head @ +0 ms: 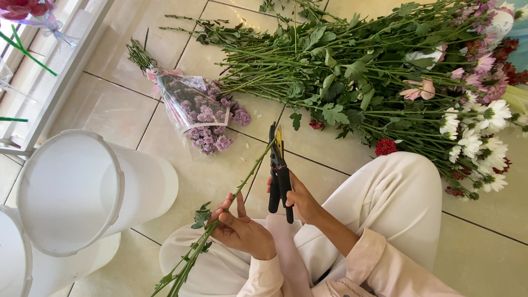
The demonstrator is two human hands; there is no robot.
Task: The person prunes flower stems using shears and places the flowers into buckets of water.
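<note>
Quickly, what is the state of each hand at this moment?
Left hand: closed around a green flower stem.
Right hand: closed on the handles of black pruning shears, whose blades meet the stem's end.

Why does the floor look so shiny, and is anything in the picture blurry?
In the head view, soft daylight reflects off the glossy floor tiles, giving pale glare. The left hand on the green stem, and the right hand with the black shears, look sharp. The white bucket is very bright, nearly washed out. Shadows are faint.
</note>
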